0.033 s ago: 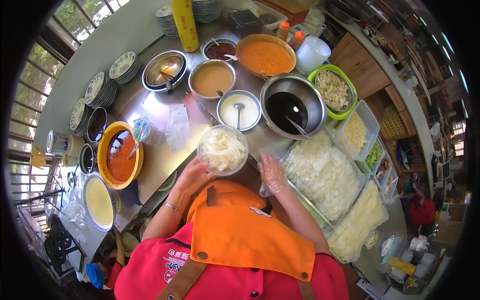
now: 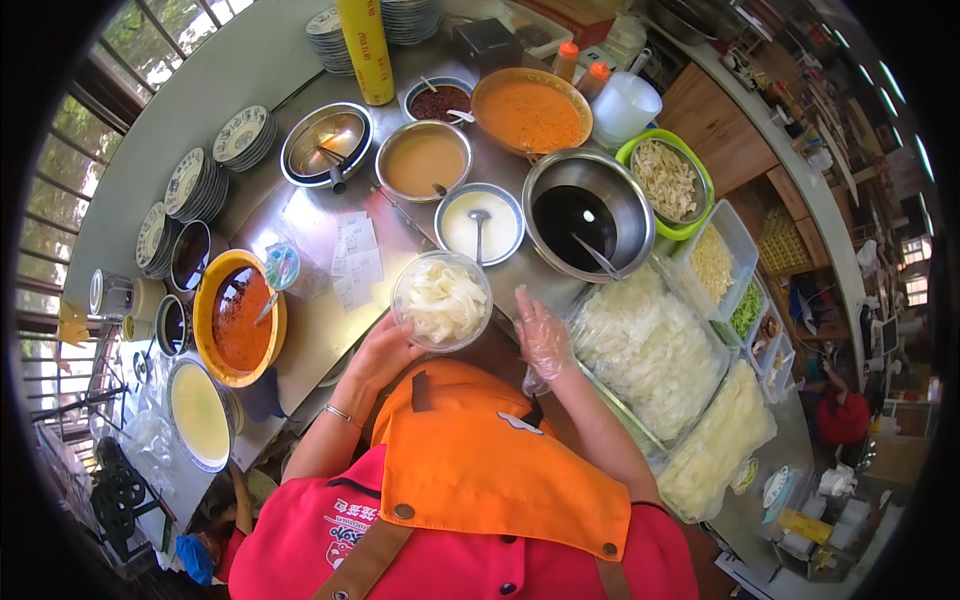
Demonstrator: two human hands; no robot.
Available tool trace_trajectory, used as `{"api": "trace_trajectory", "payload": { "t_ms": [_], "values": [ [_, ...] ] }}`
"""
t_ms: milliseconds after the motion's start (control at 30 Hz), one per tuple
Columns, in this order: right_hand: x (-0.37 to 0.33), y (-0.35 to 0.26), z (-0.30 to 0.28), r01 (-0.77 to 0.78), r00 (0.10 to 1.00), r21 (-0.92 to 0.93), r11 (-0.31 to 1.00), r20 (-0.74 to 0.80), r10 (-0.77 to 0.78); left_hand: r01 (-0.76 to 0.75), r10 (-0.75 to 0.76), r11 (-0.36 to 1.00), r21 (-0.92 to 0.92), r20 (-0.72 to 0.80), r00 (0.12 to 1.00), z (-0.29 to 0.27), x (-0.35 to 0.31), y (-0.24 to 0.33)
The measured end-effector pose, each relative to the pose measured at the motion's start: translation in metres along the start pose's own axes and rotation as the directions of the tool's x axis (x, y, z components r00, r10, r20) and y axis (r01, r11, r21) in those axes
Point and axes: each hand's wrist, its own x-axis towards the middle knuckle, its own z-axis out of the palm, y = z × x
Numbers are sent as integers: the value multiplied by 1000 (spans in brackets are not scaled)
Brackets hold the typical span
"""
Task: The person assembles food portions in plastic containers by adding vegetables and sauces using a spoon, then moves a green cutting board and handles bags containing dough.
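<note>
My left hand (image 2: 385, 350) grips the side of a round clear plastic bowl (image 2: 488, 318), held level in front of my apron. Wide white noodles (image 2: 440, 300) fill it. To its right my right hand (image 2: 543, 342) wears a thin clear plastic glove. Its fingers are stretched out and it holds nothing. Just beyond that hand lies a large heap of white noodles (image 2: 645, 350) in clear plastic bags. A steel bowl of dark sauce (image 2: 570, 212) and a bowl of white liquid with a spoon (image 2: 462, 225) stand beyond my hands.
Bowls of orange sauce (image 2: 525, 112), brown sauce (image 2: 425, 162) and red chili oil (image 2: 238, 325) crowd the steel counter. Paper slips (image 2: 356, 262) lie on it. Plate stacks (image 2: 195, 182) line the left. Containers of shreds (image 2: 712, 262) and greens (image 2: 746, 312) stand right. Another person is at lower left.
The bowl and my left hand have shifted very slightly left. My right hand's fingers have straightened and point a little further up.
</note>
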Motion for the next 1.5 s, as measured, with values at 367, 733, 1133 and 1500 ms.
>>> {"api": "trace_trajectory", "payload": {
  "t_ms": [367, 733, 1133, 1500],
  "values": [
    [109, -49, 26, -143, 990, 300, 943, 49, 135, 105, -104, 991, 82, -24, 994, -82, 61, 105],
    [109, -55, 8, -265, 702, 948, 178, 63, 709, 232, -229, 966, 115, -33, 973, -95, 98, 128],
    [99, -63, -1, -355, 774, 796, 490, -43, 632, 229, -223, 964, 138, -55, 973, -108, 112, 136],
    [113, -63, 12, -43, 995, -108, 993, 84, 52, 93, -80, 991, 96, -134, 988, -107, 74, 155]
  ]
}}
